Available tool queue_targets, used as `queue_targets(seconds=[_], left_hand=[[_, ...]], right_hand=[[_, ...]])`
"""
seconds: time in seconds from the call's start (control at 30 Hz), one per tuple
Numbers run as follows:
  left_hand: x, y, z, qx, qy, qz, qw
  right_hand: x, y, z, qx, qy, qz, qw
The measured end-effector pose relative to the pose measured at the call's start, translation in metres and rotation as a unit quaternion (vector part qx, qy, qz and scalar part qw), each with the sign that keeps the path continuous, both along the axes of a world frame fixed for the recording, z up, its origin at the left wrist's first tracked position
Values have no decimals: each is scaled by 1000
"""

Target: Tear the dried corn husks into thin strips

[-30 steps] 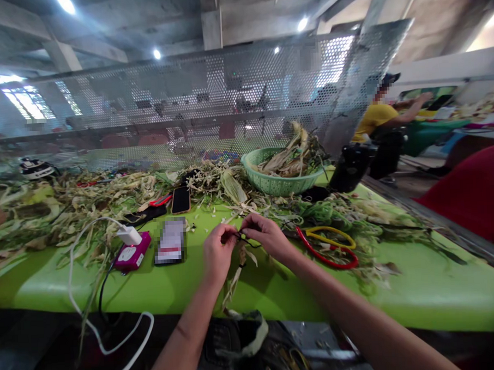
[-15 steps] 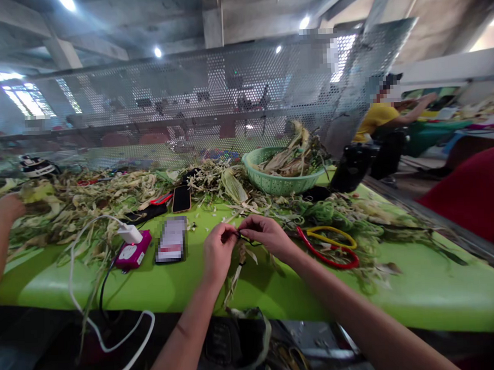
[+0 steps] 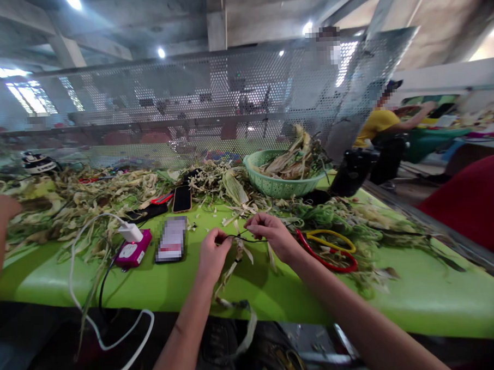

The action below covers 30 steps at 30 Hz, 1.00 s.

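A thin black cord runs between my hands above the green tabletop. My left hand pinches it between thumb and fingertips. My right hand is closed in a pinch at the other side, also on the cord; its exact grip is partly hidden by the fingers. Pale dried husk strips hang from the cord, and a long braided-looking length trails over the table's front edge. To the right of my right hand lie scissors with red and yellow handle loops.
A phone with a lit screen lies left of my hands, beside a magenta power socket with a white charger. Behind are a dark phone, heaped husks and a green basket. Another person's hand reaches in at left.
My hands have moved apart slightly, so more of the black cord shows between them. The hanging husk strips have shifted and spread.
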<state>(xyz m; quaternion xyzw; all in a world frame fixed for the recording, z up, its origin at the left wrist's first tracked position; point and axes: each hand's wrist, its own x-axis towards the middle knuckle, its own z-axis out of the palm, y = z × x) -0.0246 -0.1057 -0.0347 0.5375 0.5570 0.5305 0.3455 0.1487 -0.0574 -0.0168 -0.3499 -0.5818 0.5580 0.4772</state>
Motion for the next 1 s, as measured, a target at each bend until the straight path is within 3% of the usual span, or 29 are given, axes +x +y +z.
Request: queue_targets(seconds=[0.13,0.37,0.53,0.83,1.0], left_hand=[[2,2,-1,-9,-73,-10,997],[4,-2,3,8,-307,-142,941],[6,-4,4,2,-313,-153,937],[10,2,0,19,-262,-65,963],[10,6,-1,25,-274,-48,960]], right_hand=[[-4,-7,5,-77,99,115,985],[-6,-7,5,-140,116,134,974],[-9,-8,3,-125,122,134,975],[-13,-7,0,-61,93,95,989],[-13,-6,0,-57,78,76,992]])
